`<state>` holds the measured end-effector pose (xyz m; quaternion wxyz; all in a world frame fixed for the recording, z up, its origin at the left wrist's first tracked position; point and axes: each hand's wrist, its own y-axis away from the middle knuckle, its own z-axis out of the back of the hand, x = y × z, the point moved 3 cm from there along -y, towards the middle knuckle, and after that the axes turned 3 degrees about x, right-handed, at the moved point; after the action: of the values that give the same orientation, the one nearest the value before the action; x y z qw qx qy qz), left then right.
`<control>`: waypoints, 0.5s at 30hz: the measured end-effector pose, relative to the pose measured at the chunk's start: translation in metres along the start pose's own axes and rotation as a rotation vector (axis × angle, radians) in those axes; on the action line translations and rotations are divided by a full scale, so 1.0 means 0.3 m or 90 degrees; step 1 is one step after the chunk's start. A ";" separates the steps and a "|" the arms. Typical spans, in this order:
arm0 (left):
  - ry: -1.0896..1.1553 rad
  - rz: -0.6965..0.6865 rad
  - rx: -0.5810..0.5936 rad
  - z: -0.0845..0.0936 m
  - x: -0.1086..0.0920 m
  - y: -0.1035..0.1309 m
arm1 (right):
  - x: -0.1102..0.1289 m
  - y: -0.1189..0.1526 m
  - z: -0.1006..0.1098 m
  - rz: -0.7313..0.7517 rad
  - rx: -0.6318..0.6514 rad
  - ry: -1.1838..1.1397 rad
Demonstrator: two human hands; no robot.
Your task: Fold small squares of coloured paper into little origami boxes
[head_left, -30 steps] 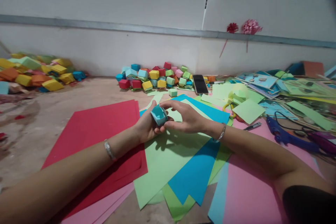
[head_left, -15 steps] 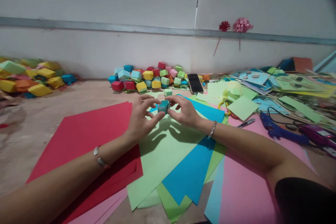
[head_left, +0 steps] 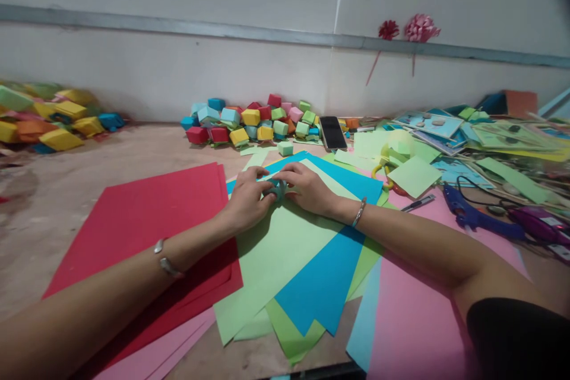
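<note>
Between my two hands is a small teal ring-shaped piece (head_left: 279, 190); its material and exact kind are too blurred to tell. My left hand (head_left: 250, 197) pinches it from the left, thumb in front. On the other side, the bent fingers of my right hand (head_left: 308, 189) close on it, covering part of it. Both hands are low over a pale green sheet (head_left: 285, 252), which overlaps a blue sheet (head_left: 318, 291). Just behind the hands stands a pale green paper block (head_left: 285, 148).
Red sheets (head_left: 146, 219) lie left, pink sheets (head_left: 414, 309) right. Colourful paper blocks (head_left: 252, 117) and a phone (head_left: 333, 133) are along the wall. At right are a utility knife (head_left: 417, 203), a blue glue gun (head_left: 478, 217) and piled cards (head_left: 430, 124).
My hands have lowered toward the pale green sheet with the teal piece, which has tilted and is more covered by the fingers. The camera view has shifted slightly.
</note>
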<state>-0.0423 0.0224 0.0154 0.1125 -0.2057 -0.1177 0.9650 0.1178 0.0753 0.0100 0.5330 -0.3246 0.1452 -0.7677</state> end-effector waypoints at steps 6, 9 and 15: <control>0.008 0.013 0.039 -0.003 0.009 -0.008 | 0.005 -0.002 -0.009 -0.008 0.012 0.035; 0.020 0.015 0.084 -0.002 0.016 -0.019 | 0.002 -0.002 -0.017 -0.022 0.016 0.069; -0.067 -0.001 0.140 0.019 -0.016 -0.010 | 0.026 -0.010 -0.012 0.002 0.067 0.060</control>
<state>-0.0397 0.0230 0.0230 0.1284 -0.1410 -0.0170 0.9815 0.1114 0.0688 0.0116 0.5433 -0.2593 0.1304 -0.7878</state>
